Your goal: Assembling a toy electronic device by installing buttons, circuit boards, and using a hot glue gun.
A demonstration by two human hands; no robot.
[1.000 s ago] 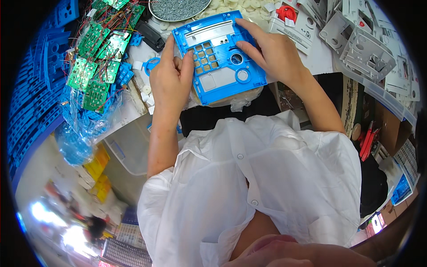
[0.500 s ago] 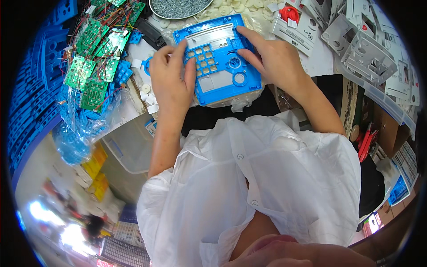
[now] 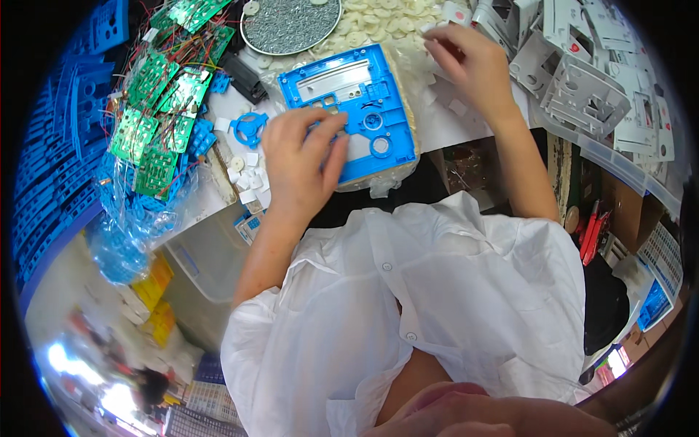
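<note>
Left hand loose on blue panel, right hand out over the small parts

Far left, you've got blue molded parts [image 3: 80, 109], thin and slotted, stacked in curved rows. Next, green circuit boards [image 3: 135, 120], flat and glossy, with thin red wires tangled through. Then a blue spoked ring [image 3: 250, 129] and small white squares [image 3: 251, 178], matte.

Your left hand [image 3: 298, 153] lies over the lower left of the blue panel, fingers loosely bent, thumb apart, not clenched; can't tell how firmly the fingertips press. The blue panel [image 3: 358, 109] sits in front of you on a film-wrapped block: rigid plastic, square key holes, round openings, a silvery strip near the top. Beyond it: a round tray of metal screws [image 3: 291, 25], then cream discs [image 3: 378, 18], flat and round.

Your right hand [image 3: 473, 69] is off the panel, half curled near the discs; can't tell whether it grips anything. Step looks like steadying the panel while reaching for small parts; such a reach likely calls for a light fingertip pinch.

Far right, pale grey panels [image 3: 590, 98], thin with cutouts, overlap in a heap.
</note>
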